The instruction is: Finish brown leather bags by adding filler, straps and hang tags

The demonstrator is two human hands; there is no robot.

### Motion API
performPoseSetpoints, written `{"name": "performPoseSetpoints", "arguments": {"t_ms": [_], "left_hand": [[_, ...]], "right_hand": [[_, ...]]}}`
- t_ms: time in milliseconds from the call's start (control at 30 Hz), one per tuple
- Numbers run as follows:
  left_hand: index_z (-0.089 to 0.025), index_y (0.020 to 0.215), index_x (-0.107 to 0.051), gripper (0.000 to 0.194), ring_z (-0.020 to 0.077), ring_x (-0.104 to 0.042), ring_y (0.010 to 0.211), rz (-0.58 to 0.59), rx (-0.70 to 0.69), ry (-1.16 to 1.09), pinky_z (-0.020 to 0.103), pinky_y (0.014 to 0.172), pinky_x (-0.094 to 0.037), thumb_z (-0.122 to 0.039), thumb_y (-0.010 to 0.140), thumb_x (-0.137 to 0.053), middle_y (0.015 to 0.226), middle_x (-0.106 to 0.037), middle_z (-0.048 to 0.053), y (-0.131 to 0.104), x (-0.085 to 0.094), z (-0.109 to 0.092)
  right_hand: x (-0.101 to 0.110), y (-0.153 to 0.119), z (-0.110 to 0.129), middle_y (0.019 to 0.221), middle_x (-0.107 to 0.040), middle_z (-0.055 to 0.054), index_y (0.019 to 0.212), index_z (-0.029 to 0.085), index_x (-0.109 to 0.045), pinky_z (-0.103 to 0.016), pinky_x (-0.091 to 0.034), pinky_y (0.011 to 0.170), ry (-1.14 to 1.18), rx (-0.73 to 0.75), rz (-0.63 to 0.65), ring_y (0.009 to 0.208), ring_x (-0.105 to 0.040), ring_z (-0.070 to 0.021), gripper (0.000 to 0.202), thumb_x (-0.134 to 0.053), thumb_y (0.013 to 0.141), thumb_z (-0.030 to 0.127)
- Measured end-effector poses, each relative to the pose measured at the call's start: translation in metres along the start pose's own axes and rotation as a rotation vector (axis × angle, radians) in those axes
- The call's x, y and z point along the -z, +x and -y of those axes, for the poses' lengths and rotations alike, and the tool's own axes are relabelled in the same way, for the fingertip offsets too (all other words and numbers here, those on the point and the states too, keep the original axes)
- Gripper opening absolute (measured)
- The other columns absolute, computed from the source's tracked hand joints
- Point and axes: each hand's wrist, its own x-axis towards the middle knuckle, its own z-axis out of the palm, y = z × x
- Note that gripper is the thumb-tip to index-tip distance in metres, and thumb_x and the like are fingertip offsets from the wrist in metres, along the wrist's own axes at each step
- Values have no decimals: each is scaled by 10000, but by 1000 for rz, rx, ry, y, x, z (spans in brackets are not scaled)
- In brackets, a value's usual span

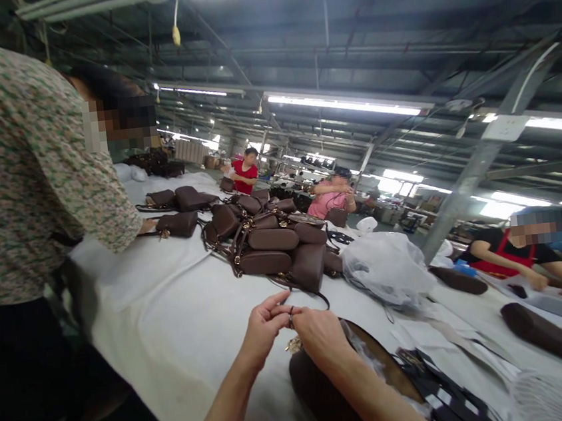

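Note:
My left hand (268,326) and my right hand (318,330) meet above the near end of the white-covered table (176,355). The fingertips of both pinch something small and dark, perhaps part of a strap; it is too small to make out. Under my right hand and forearm lies an open dark brown bag (313,394), with clear plastic inside it and a gold charm (294,345) at its left edge. Just beyond my hands, a thin dark strap curves from a pile of brown bags (274,239).
Crumpled clear plastic (388,269) lies right of the pile. Black straps with white tags (461,399) are at the lower right. A person in a floral shirt (29,156) leans over the table's left side. Other people work farther back and at right.

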Motion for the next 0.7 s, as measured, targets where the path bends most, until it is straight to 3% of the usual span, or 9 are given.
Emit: {"name": "performPoseSetpoints", "arguments": {"t_ms": [67, 133, 233, 333, 433, 500, 600, 700], "left_hand": [[-195, 1053, -713, 372, 189, -636, 818, 53, -157, 261, 269, 738, -498, -77, 712, -621, 880, -732, 67, -5, -4, -9], [-222, 1006, -736, 329, 215, -633, 916, 80, -303, 459, 317, 878, -473, -83, 748, -587, 943, -720, 65, -10, -4, -14], [-236, 986, -734, 325, 199, -633, 851, -34, -426, 522, 307, 851, -483, -78, 750, -575, 1021, -687, 73, -13, 0, -13], [-220, 977, -721, 320, 167, -621, 722, -142, -366, 413, 248, 658, -495, -83, 706, -620, 1014, -668, 77, -9, 7, -4], [-183, 950, -708, 247, 142, -603, 571, -26, -196, 395, 216, 506, -436, -154, 715, -638, 844, -676, 57, -3, 9, 5], [-167, 828, -693, 129, 123, -559, 471, 4, -147, 483, 215, 465, -404, -227, 761, -601, 703, -648, 25, 0, 10, 9], [-186, 712, -648, 159, 121, -522, 473, -115, -199, 669, 222, 495, -393, -284, 791, -552, 622, -615, -8, 2, 19, 7], [-202, 699, -631, 173, 165, -566, 657, -282, -283, 787, 241, 633, -419, -326, 781, -543, 651, -626, -11, -3, 44, 0]], "right_hand": [[1, 2, -1, 873, -726, -141, 836, 162, -673, -292, -454, 672, 50, 5, 5, 806, -693, -239, 140, -541, 875, 189], [1, 1, -5, 916, -731, -112, 881, 175, -682, -279, -453, 711, 142, 45, -26, 864, -683, -226, 133, -553, 867, 202], [-1, -3, -12, 920, -733, -76, 1160, 183, -614, -265, -444, 742, 307, 50, -88, 898, -669, -207, 315, -549, 852, 180], [-1, -6, -18, 866, -732, -66, 1383, 172, -428, -277, -447, 734, 341, 29, -94, 865, -670, -215, 550, -535, 843, 167], [0, -7, -22, 934, -714, -76, 1405, 170, -396, -286, -457, 763, 342, 89, -86, 898, -657, -215, 586, -516, 832, 136], [0, -10, -23, 1048, -676, -88, 1329, 182, -485, -283, -461, 806, 327, 154, -102, 960, -633, -204, 514, -507, 821, 105], [-3, -19, -27, 1139, -620, -86, 1127, 206, -606, -308, -457, 859, 205, 215, -164, 1031, -587, -216, 378, -521, 789, 60], [-9, -32, -37, 1210, -572, -109, 1104, 215, -581, -356, -455, 855, 56, 98, -290, 1062, -556, -249, 392, -506, 772, 20]]}}
